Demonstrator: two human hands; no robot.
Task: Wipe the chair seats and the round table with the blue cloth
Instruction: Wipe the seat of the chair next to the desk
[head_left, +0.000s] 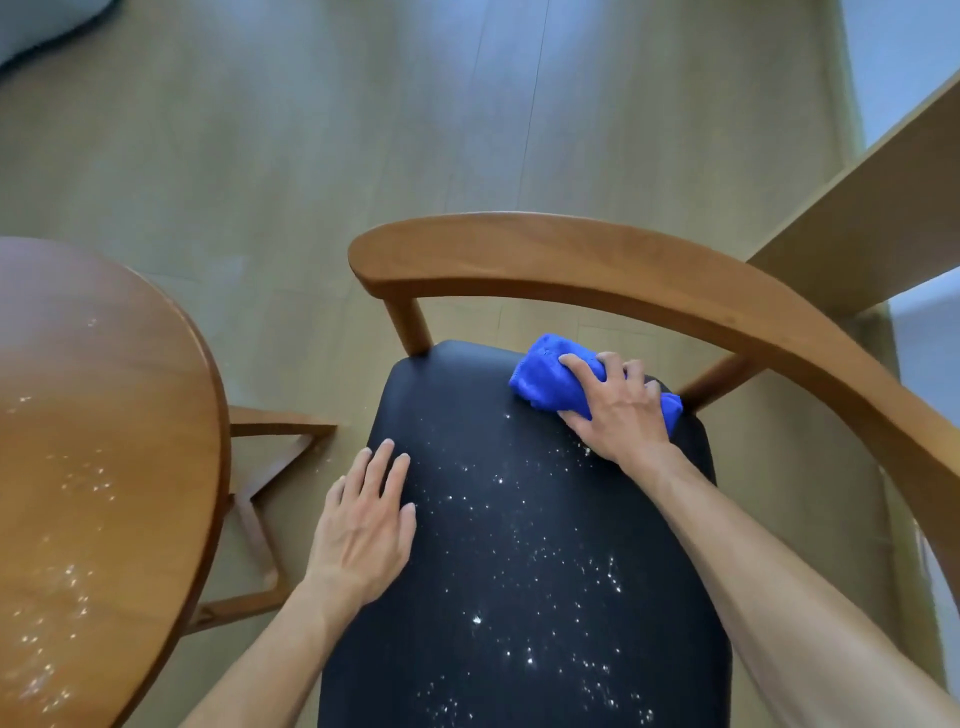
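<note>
Your right hand (621, 410) grips blue cloth (540, 371) at far corner of black chair seat (519, 545); left hand (363, 525) flat, released. Crumbs cover seat, round worktop (104, 415) too: wiping barely begun.

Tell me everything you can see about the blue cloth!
The cloth is bright blue and fuzzy-looking, maybe microfibre. It is bunched into a thick roll, not spread flat. It lies at the far right corner of the black seat, under the curved wooden backrest. The right hand presses down on it, fingers curled over the top. White crumbs dot the seat nearer the person.
</note>
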